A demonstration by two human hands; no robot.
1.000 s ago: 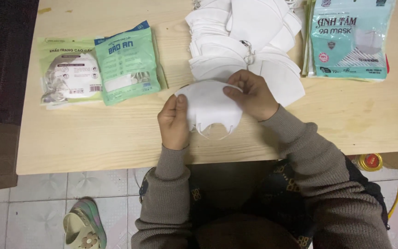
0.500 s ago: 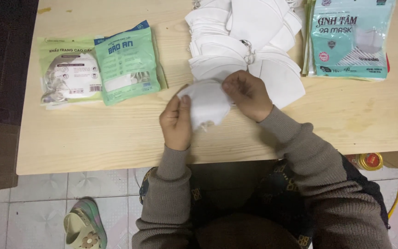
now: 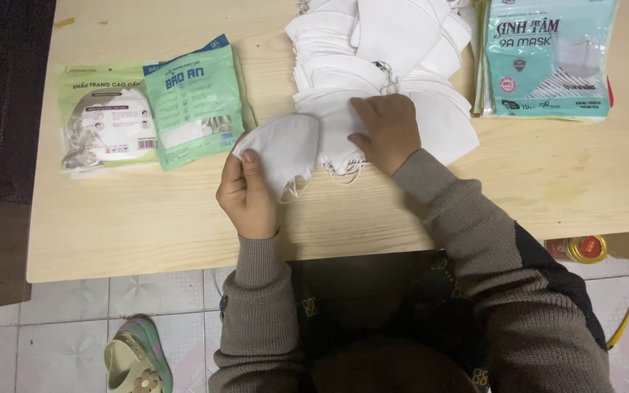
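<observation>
Two bare hands are working at the middle of the frame, over a pale wooden table [image 3: 147,225]. The left hand [image 3: 247,193] is pinching a folded white mask [image 3: 282,153] between thumb and fingers, holding it just above the tabletop with its ear loops dangling at the lower edge. The right hand [image 3: 386,131] is lying palm down, fingers curled, pressing on another white mask [image 3: 338,142] that is touching the first one; whether those fingers are actually gripping it or only resting on it is hard to tell from here.

Right behind the right hand, a loose heap of white masks [image 3: 394,44] is spreading up to the top edge of the frame. At the upper right, a stack of teal mask packets [image 3: 547,58] is sitting just beside the heap. At the left of the frame, a green packet [image 3: 196,102] is lying partly over a pale green packet with a white mask showing through it [image 3: 103,120], both well apart from the hands.

Grey-brown knitted sleeves [image 3: 475,233] are running down toward the bottom of the frame. Below the table, at the lower left, a sandal [image 3: 138,356] is resting on the tiled floor, and at the right a red bottle with a yellow cap [image 3: 580,249] is lying under the table edge.
</observation>
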